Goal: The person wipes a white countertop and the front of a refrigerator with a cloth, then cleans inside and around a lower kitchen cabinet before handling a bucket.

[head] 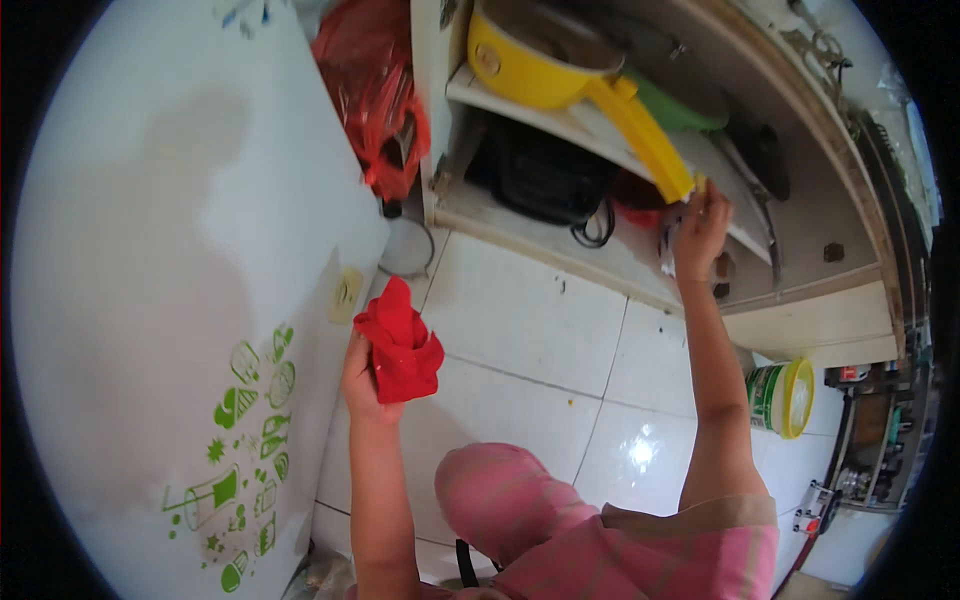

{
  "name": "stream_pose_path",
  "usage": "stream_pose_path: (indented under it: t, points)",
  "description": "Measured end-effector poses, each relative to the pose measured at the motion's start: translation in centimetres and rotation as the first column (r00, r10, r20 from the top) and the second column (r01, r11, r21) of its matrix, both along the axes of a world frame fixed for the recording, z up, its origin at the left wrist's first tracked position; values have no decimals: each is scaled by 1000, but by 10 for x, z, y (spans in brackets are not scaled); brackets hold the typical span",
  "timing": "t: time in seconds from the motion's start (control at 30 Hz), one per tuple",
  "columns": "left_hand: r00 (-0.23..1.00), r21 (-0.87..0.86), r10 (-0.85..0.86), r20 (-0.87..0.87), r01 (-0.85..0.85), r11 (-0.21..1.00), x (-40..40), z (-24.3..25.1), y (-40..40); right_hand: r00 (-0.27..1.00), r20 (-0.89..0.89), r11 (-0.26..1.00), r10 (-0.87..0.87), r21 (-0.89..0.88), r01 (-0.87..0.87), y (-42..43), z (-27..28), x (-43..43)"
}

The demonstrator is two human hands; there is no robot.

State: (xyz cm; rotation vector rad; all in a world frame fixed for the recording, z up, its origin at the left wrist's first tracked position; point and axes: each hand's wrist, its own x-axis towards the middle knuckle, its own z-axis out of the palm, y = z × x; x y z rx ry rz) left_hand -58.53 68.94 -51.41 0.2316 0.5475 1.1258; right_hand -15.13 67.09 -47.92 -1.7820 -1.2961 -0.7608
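In my left hand [367,382] is a bunched, folded red cloth [405,360], held up over the tiled floor. My right hand [703,232] reaches into the cabinet, its fingers at the end of the handle of a yellow pan [544,71]. Whether they grip that handle or a small white-and-yellow item beside it, I cannot tell. The pan rests on the upper shelf [495,94] with its yellow handle [645,142] sticking out past the shelf's edge. Behind the handle, a green bowl-like item [679,105] is partly hidden.
Below the shelf lie a black appliance [551,172] and its looped cord [596,229]. A red plastic bag [375,97] hangs between the cabinet and a white panel [150,262] with green food drawings. A yellow-rimmed bucket [780,397] stands on the floor at right.
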Motion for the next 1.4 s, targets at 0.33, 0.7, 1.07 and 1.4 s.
stream_pose_path:
  t: [0.33, 0.7, 1.07, 1.4]
  points:
    - [878, 684, 297, -376, 47, 728, 116, 167, 102, 918, 301, 961, -257, -19, 276, 65, -58, 25]
    - [604, 954, 796, -34, -217, 206, 159, 263, 153, 938, 225, 950, -265, -105, 294, 62, -67, 36]
    - [-173, 564, 939, -297, 761, 319, 229, 324, 209, 971, -191, 959, 142, 270, -87, 10, 44, -38]
    - [-102, 566, 951, -293, 783, 258, 228, 323, 211, 928, 162, 918, -335, 277, 283, -12, 249, 26]
